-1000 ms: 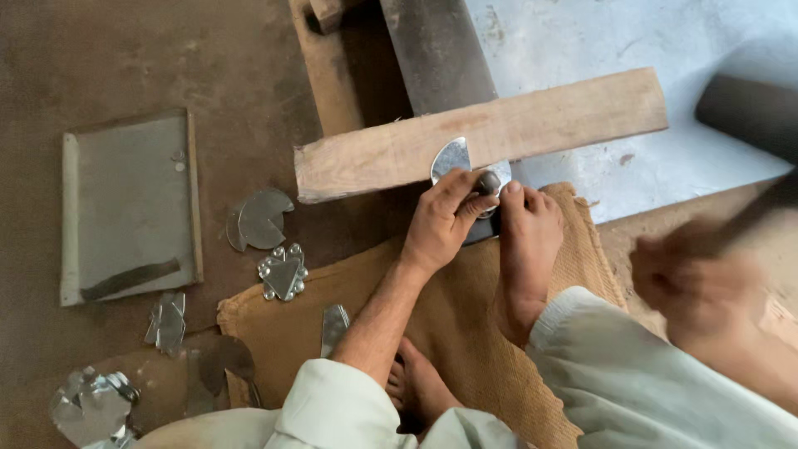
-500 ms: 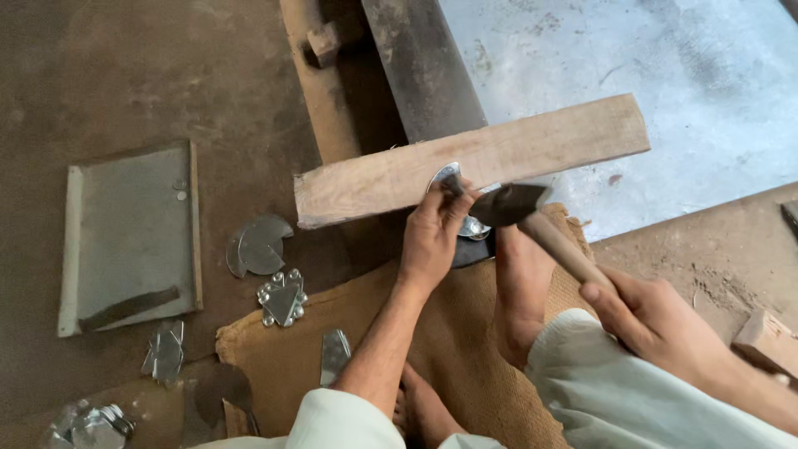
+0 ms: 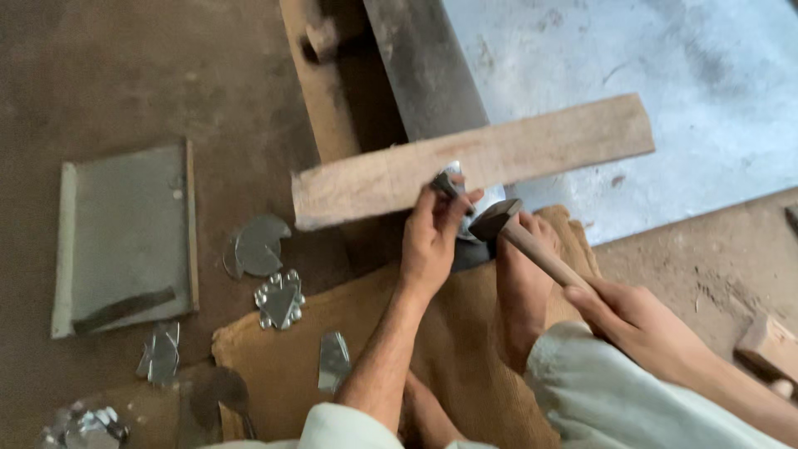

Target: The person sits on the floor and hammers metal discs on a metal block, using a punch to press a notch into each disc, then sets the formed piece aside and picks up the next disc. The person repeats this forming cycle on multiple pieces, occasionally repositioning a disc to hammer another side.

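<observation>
Hammer (image 3: 499,223): now down beside metal piece (image 3: 486,199), gripped by right hand (image 3: 636,320); left hand (image 3: 432,237) still pinching small punch (image 3: 446,185).

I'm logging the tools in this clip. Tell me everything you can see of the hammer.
The hammer has a dark, blocky metal head on a pale, worn-looking wooden handle. It lies slanted, head up-left, handle running down-right into the right hand, which grips its lower end. The head is beside the small chisel-like tool that the left hand pinches over a shiny metal piece below the wooden plank. Whether head and tool touch cannot be told.
</observation>
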